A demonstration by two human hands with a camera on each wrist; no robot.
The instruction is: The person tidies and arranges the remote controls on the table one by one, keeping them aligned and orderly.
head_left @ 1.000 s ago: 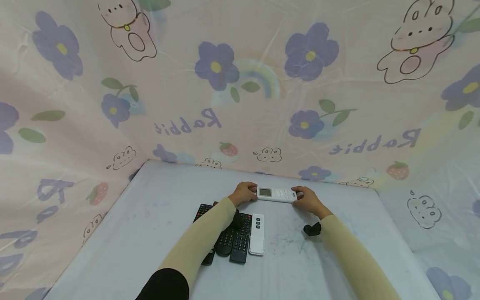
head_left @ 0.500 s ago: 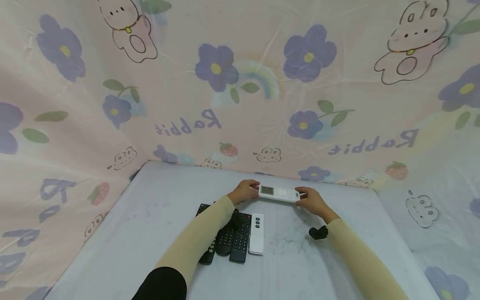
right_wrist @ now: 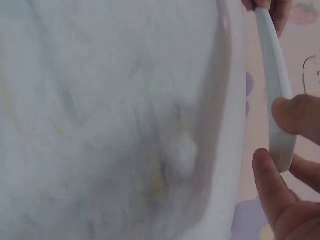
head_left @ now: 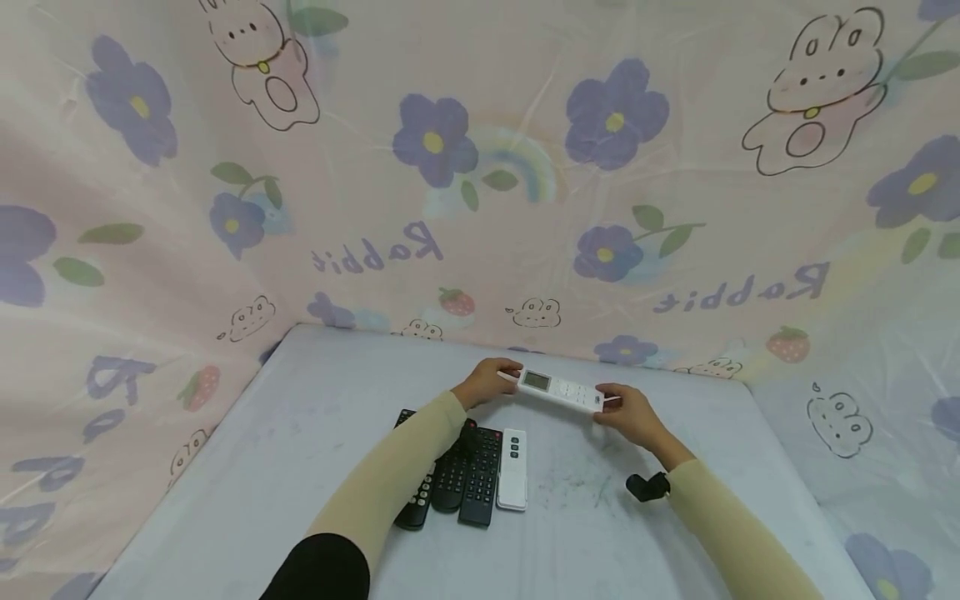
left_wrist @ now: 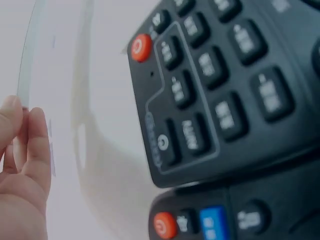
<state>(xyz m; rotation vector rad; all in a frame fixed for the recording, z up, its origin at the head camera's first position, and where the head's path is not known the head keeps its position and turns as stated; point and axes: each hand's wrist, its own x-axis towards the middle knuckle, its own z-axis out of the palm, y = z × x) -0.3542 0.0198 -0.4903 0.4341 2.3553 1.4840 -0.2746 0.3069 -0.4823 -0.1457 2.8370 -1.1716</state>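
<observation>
A white air-conditioner remote (head_left: 561,390) with a small grey screen is held between both hands near the far side of the table, its right end angled lower in the head view. My left hand (head_left: 486,383) pinches the screen end. At the other end, my right hand (head_left: 633,414) grips the remote between thumb and fingers. The right wrist view shows the remote's narrow side edge (right_wrist: 279,80), with the right thumb (right_wrist: 300,114) pressed on it. In the left wrist view the left hand (left_wrist: 25,170) has its thumb and fingertips together.
Several black remotes (head_left: 480,479) lie side by side on the white table (head_left: 337,367), partly under the left sleeve (head_left: 397,467). Beside them is a slim white remote (head_left: 513,471). A patterned curtain (head_left: 510,250) surrounds the table's far and side edges.
The white air-conditioner remote has shifted slightly right and tilted, its right end dropping. My right hand has moved right and nearer with it; my left hand has moved only a little.
</observation>
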